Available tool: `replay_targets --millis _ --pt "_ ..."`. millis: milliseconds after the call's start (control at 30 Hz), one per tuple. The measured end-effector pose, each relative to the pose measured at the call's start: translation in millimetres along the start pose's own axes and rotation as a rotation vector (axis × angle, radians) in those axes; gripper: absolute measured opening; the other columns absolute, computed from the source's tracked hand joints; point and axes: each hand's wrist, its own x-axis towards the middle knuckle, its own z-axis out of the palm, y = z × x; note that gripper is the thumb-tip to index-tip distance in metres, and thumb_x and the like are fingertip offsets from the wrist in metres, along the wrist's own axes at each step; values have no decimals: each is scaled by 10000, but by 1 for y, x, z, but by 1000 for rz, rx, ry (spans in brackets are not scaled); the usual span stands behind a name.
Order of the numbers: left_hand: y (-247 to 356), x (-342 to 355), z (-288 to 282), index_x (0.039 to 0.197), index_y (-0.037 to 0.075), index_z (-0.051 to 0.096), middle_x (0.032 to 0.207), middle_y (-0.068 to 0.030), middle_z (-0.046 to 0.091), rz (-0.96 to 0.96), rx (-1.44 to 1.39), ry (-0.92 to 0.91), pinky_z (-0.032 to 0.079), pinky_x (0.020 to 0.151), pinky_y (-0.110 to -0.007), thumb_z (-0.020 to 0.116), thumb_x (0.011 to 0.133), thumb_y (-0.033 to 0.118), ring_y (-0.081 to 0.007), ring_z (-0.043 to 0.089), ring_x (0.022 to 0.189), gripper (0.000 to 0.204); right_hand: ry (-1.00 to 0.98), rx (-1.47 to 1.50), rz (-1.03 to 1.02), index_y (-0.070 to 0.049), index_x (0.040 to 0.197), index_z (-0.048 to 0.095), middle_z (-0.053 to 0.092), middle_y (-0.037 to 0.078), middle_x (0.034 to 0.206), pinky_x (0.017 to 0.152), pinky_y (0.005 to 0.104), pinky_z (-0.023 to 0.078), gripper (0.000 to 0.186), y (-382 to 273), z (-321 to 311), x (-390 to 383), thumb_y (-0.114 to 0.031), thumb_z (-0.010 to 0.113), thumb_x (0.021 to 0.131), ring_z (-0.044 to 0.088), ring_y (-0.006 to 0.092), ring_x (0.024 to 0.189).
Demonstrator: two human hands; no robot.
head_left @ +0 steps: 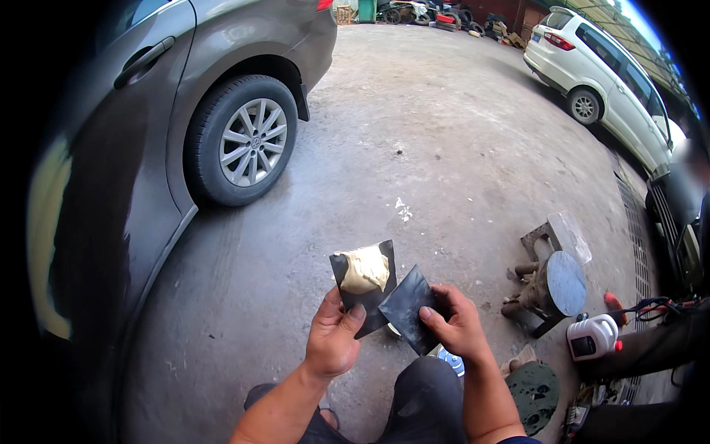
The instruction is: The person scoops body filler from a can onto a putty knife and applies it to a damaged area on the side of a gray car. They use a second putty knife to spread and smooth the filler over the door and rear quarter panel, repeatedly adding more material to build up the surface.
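Note:
My left hand [335,337] grips a thin black spreader [364,300] with its thumb on the front face. A thick lump of cream-coloured putty [364,268] covers the upper part of that spreader. Between the thumb and fingers of my right hand [457,323] is a second dark spreader [409,305], tilted, its face smudged grey. The two spreaders meet or overlap slightly at their near edges. To the left stands a grey-brown car [259,37], whose dark door panel carries a patch of pale yellow filler [50,244].
A round-topped stool [566,284] stands at right, with a white jug [593,337] nearer me. A dark green round piece [534,396] lies beside my knee. Behind my right hand shows a blue-and-white lid [451,361]. A white van [603,63] is parked far right, near a floor grate [630,229].

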Motion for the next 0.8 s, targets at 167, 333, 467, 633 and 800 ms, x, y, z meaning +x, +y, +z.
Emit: replay_targets --millis 167,333,467,633,800 --pt "1 -6 -3 1447 73 430 1332 -74 543 -121 265 -64 386 1060 -336 472 992 -1 -164 511 1220 464 -48 -34 -7 26 1166 577 691 146 990 821 333 509 395 -14 1 10 -180 725 862 649 199 910" --pt "2 -6 -3 1410 52 485 1229 -62 565 -102 774 -140 423 961 -290 493 972 -1 -144 519 1146 441 -91 189 -33 20 1205 563 676 110 1057 847 317 507 378 -18 -1 14 -141 702 892 631 157 964" --pt "-8 -6 -18 1385 36 506 1233 -62 591 82 1229 -332 443 968 -302 487 967 -1 -147 543 1133 421 -122 373 -156 17 1258 545 660 87 1095 849 291 502 397 -43 -7 23 -109 685 909 609 121 982" --pt "16 3 -24 1374 -11 481 1269 -94 612 -377 363 -47 440 1011 -302 518 970 16 -157 583 1134 407 -159 -73 -622 4 1162 629 675 158 1099 871 326 522 324 -72 -40 22 89 644 850 667 224 1001" --pt "13 -4 -44 1349 -19 499 1255 -85 619 -359 87 -145 449 998 -302 548 958 -4 -151 584 1130 394 -325 -261 -805 -35 1180 653 667 149 1140 938 421 525 409 -87 -20 12 100 636 794 643 331 1093"
